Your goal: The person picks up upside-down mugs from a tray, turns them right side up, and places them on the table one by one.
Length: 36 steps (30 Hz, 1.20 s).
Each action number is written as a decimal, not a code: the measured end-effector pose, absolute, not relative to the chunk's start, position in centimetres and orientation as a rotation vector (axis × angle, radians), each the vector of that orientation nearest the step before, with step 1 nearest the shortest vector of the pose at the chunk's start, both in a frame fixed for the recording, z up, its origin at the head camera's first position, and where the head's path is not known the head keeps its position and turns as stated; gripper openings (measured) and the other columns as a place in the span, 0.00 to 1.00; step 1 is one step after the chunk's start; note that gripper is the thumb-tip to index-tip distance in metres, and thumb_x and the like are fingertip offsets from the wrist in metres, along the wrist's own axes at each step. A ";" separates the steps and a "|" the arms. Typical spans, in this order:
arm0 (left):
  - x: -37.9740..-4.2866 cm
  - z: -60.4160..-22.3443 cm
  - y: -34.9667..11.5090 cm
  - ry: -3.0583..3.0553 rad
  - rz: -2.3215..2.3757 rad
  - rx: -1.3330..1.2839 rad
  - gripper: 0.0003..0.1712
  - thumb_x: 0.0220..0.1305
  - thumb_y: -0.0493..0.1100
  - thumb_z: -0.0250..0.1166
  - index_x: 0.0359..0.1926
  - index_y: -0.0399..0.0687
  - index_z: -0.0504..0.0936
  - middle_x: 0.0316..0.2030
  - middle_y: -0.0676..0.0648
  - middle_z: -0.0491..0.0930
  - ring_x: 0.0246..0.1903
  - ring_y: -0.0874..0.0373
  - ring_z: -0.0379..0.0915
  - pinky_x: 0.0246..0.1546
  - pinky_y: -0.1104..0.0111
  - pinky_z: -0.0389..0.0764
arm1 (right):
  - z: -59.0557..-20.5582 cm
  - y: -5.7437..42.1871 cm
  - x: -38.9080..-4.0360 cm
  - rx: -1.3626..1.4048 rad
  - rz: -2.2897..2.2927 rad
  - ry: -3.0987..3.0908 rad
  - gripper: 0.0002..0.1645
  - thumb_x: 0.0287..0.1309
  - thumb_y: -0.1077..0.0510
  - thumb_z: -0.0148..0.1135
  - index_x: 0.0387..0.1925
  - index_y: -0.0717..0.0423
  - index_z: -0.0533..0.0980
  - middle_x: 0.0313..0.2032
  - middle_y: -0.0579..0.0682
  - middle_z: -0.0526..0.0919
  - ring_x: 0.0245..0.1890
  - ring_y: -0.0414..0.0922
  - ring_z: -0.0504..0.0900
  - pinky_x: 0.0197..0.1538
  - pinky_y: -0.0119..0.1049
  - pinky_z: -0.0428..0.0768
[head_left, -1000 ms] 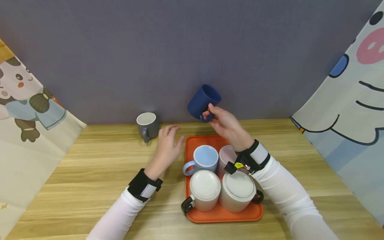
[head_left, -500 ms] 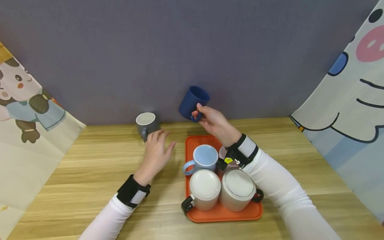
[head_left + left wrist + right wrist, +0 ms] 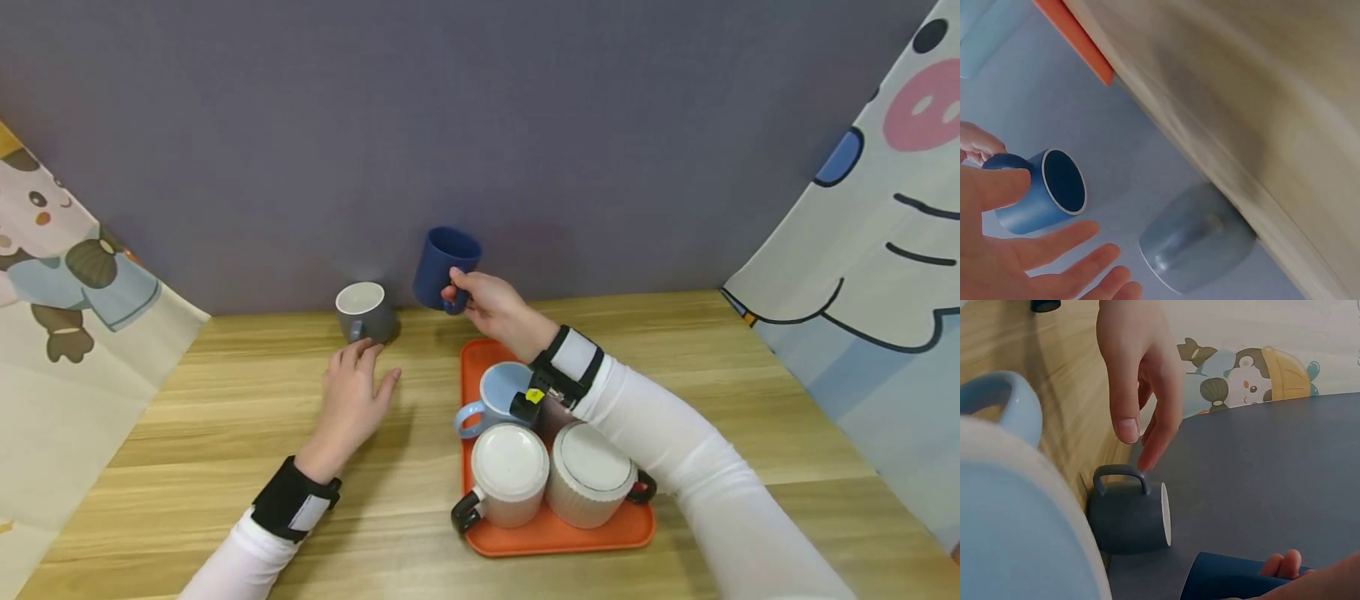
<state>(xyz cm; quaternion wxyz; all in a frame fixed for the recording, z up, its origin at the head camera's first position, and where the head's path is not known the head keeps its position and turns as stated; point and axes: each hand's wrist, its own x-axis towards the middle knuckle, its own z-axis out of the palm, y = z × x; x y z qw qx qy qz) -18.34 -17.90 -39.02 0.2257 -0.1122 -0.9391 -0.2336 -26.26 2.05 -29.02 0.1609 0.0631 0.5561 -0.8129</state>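
The grey mug (image 3: 372,323), left of centre, lies nearer the relaxed left hand (image 3: 352,404), just below; the right hand (image 3: 493,307) grips the navy mug (image 3: 432,273).

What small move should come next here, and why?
Probably lower the blue mug onto the table beside the grey mug. The right grip holds it by its handle, raised above the tabletop and close to that spot, while the grey mug stands upright on the wood.
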 end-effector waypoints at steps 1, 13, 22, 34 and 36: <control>-18.3 -39.0 -18.2 -2.588 -0.642 -0.299 0.26 0.62 0.45 0.63 0.55 0.29 0.73 0.58 0.31 0.68 0.56 0.35 0.60 0.53 0.42 0.61 | -29.1 1.8 -26.3 0.191 -2.318 1.587 0.10 0.69 0.57 0.49 0.37 0.60 0.72 0.21 0.48 0.76 0.33 0.43 0.74 0.60 0.38 0.71; -17.3 -38.7 -21.5 -2.583 -0.611 -0.217 0.26 0.62 0.43 0.63 0.55 0.27 0.72 0.57 0.27 0.66 0.56 0.31 0.57 0.51 0.41 0.59 | -29.8 -0.5 -27.4 0.246 -2.299 1.681 0.15 0.67 0.59 0.52 0.46 0.68 0.74 0.16 0.46 0.76 0.26 0.41 0.75 0.48 0.34 0.74; -16.4 -39.0 -23.0 -2.597 -0.590 -0.195 0.26 0.63 0.43 0.62 0.54 0.25 0.71 0.57 0.25 0.65 0.56 0.29 0.56 0.50 0.39 0.57 | -29.8 -1.5 -27.6 0.369 -2.287 1.728 0.16 0.64 0.60 0.56 0.49 0.68 0.75 0.18 0.48 0.77 0.31 0.44 0.79 0.56 0.38 0.76; -16.0 -38.1 -24.7 -2.603 -0.548 -0.112 0.27 0.63 0.43 0.61 0.55 0.25 0.70 0.57 0.24 0.65 0.55 0.27 0.55 0.49 0.38 0.57 | -36.5 -4.6 -35.4 0.377 -2.384 1.743 0.09 0.54 0.57 0.68 0.33 0.59 0.81 0.26 0.53 0.86 0.28 0.46 0.86 0.36 0.33 0.82; -16.0 -38.0 -24.8 -2.612 -0.545 -0.101 0.27 0.64 0.44 0.61 0.55 0.25 0.70 0.57 0.24 0.64 0.56 0.26 0.54 0.49 0.38 0.57 | -37.9 -5.3 -36.8 0.397 -2.369 1.785 0.11 0.53 0.55 0.69 0.33 0.59 0.81 0.29 0.54 0.87 0.31 0.47 0.87 0.36 0.32 0.81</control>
